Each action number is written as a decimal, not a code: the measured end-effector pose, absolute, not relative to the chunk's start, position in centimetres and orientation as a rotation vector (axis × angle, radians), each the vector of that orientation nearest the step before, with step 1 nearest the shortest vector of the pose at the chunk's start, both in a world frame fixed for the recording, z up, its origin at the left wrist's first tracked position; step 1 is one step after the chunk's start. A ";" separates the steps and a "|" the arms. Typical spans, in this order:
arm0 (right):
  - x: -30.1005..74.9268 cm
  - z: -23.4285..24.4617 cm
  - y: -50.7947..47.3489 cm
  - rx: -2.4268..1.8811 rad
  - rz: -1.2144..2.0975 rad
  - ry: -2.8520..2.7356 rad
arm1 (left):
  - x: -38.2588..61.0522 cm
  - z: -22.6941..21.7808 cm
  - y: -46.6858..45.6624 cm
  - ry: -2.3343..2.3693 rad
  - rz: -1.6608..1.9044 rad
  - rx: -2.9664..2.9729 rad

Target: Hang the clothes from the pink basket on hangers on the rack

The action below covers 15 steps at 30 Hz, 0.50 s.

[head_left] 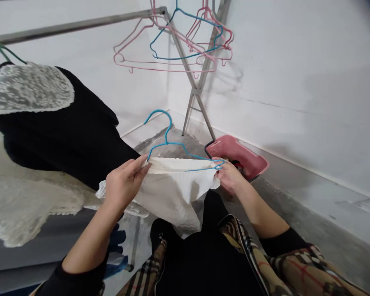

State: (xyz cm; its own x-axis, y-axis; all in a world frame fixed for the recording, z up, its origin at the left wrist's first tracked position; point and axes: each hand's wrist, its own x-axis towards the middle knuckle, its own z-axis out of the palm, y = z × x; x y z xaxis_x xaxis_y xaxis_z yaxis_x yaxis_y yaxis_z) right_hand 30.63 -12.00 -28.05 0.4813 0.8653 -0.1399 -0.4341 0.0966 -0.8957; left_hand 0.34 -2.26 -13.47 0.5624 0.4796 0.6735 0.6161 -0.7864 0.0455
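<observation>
A pair of white underpants (172, 191) hangs between my two hands, its waistband stretched along a blue clothes hanger (167, 135). The hanger's hook points up and curls to the left. My left hand (126, 179) pinches the left end of the waistband at the hanger's left arm, whose tip is hidden by the fingers. At the other side, my right hand (230, 174) is closed on the right end of the waistband. The hanger's looped right tip shows in front of those fingers.
Pink hangers (166, 69) and another blue hanger (186, 12) hang from a metal drying rack (80, 25). Black and white lace clothing (61, 131) hangs at the left. On the floor by the wall stands a pink basket (249, 158) with something dark inside.
</observation>
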 end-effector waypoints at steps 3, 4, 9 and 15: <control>31.3 -26.8 -12.5 -1.054 0.943 -0.415 | -0.2 -14.9 -1.9 -0.957 -1.044 -2.554; 31.4 -26.3 -12.7 -1.048 0.915 -0.407 | -0.3 -15.2 -1.9 -0.984 -1.064 -2.533; 31.3 -24.1 -13.7 -1.086 0.871 -0.504 | -1.0 -16.0 -2.0 -1.134 -1.217 -2.495; 31.4 -22.3 -14.2 -1.199 0.793 -0.595 | -1.6 -17.5 -2.5 -0.935 -1.027 -2.494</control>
